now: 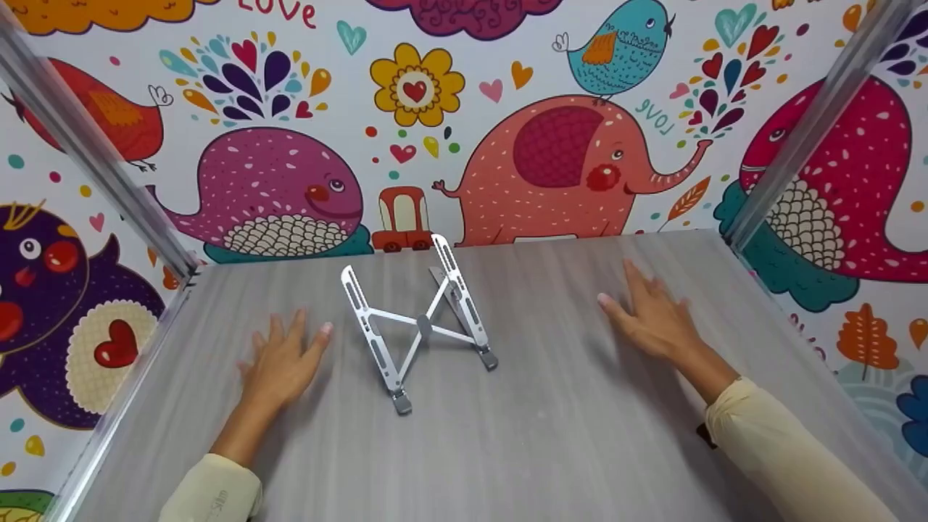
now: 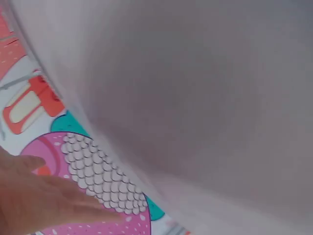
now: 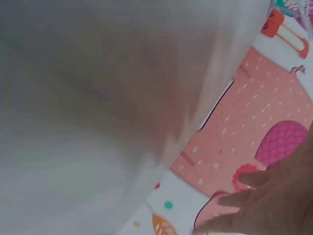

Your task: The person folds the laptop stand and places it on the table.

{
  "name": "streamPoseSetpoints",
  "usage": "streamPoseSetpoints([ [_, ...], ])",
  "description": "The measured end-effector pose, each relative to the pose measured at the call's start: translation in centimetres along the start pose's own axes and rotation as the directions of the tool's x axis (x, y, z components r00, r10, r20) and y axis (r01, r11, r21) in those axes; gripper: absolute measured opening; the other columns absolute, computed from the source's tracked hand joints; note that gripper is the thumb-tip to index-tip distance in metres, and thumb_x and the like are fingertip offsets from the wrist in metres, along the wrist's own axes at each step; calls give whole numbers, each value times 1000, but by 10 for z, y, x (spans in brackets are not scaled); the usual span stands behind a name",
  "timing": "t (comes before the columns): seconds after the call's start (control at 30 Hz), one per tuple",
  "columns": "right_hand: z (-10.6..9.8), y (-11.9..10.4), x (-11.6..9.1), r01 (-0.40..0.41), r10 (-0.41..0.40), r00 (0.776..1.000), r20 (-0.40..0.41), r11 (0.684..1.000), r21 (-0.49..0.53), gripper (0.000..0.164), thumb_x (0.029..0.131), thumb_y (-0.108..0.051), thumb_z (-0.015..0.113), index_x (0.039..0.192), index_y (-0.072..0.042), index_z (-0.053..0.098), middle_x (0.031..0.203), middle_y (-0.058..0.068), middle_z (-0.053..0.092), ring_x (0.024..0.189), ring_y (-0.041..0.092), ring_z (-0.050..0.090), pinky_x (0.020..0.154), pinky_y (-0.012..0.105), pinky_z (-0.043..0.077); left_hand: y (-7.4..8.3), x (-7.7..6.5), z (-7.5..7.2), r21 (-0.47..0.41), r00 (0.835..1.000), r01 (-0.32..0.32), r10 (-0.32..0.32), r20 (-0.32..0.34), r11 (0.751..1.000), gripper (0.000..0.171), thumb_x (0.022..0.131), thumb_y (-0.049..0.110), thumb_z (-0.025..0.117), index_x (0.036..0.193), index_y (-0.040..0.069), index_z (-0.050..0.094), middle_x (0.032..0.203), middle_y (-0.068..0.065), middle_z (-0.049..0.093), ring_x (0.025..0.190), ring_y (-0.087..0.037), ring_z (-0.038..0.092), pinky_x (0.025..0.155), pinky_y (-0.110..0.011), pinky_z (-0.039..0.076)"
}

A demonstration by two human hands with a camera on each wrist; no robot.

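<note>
A silver folding laptop stand (image 1: 424,325) stands unfolded in the middle of the table, its two slotted arms tilted up and joined by crossed bars. To its left is my left hand (image 1: 279,362), fingers spread, apart from the stand and holding nothing. My right hand (image 1: 656,319) is farther off on the right side, also spread with nothing in it. In the left wrist view, the left hand (image 2: 44,198) shows blurred at the lower left. The right wrist view has the right hand (image 3: 279,196) at its lower right, fingers extended.
The grey wood-grain table (image 1: 507,449) is bordered by a wall (image 1: 326,87) printed with cartoon animals. Metal posts rise at the left (image 1: 94,145) and right (image 1: 805,138) back corners. A small dark object (image 1: 706,436) lies partly behind the right sleeve.
</note>
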State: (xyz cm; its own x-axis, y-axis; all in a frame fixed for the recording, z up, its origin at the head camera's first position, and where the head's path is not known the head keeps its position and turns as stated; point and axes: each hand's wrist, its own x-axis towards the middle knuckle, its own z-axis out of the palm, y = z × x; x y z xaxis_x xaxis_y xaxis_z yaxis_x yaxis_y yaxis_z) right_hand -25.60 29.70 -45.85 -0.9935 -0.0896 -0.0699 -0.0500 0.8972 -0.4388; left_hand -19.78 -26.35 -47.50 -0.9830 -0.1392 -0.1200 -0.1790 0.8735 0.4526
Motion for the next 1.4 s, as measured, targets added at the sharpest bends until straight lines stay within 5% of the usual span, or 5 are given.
streamPoseSetpoints([
  [0.27, 23, -44, 5, 47, -43, 999, -18, 964, 263, 92, 98, -75, 34, 166, -20, 7, 146, 25, 56, 132, 44, 57, 108, 65, 44, 31, -16, -1, -355, 998, -49, 30, -58, 934, 67, 109, 51, 32, 153, 2, 41, 151, -26, 50, 140, -44, 48, 115, -57, 38],
  [0.5, 48, -85, 16, 70, -89, 996, 9, 842, 534, 82, 98, -73, 38, 162, -23, 28, 128, 21, 66, 113, 38, 68, 98, 56, 55, 57, -20, 18, -689, 990, 140, -95, 103, 711, 54, 110, 41, 38, 146, 2, 43, 139, -28, 57, 106, -36, 71, 79, -41, 63],
  [0.6, 60, -104, 24, 73, -102, 995, 18, 806, 588, 79, 97, -74, 39, 159, -25, 33, 123, 21, 68, 107, 37, 71, 96, 56, 55, 62, -15, 24, -716, 985, 171, -124, 119, 677, 54, 110, 37, 40, 151, 2, 38, 137, -29, 58, 101, -34, 73, 77, -39, 63],
  [0.9, 99, -148, 52, 56, -104, 994, 31, 739, 671, 57, 105, -57, 43, 154, -27, 45, 113, 23, 74, 92, 35, 76, 76, 48, 62, 75, -5, 36, -706, 983, 185, -124, 138, 684, 52, 107, 29, 50, 153, 8, 38, 123, -24, 63, 86, -24, 70, 73, -40, 63],
  [1.4, 117, -171, 75, 181, -226, 974, 23, 833, 523, 53, 101, -26, 64, 152, -29, 49, 82, 3, 59, 71, 15, 54, 59, 27, 47, 76, -4, 45, -657, 995, 100, -86, 53, 747, 43, 102, 10, 56, 144, 5, 46, 105, -22, 69, 71, -21, 68, 60, -37, 63],
])
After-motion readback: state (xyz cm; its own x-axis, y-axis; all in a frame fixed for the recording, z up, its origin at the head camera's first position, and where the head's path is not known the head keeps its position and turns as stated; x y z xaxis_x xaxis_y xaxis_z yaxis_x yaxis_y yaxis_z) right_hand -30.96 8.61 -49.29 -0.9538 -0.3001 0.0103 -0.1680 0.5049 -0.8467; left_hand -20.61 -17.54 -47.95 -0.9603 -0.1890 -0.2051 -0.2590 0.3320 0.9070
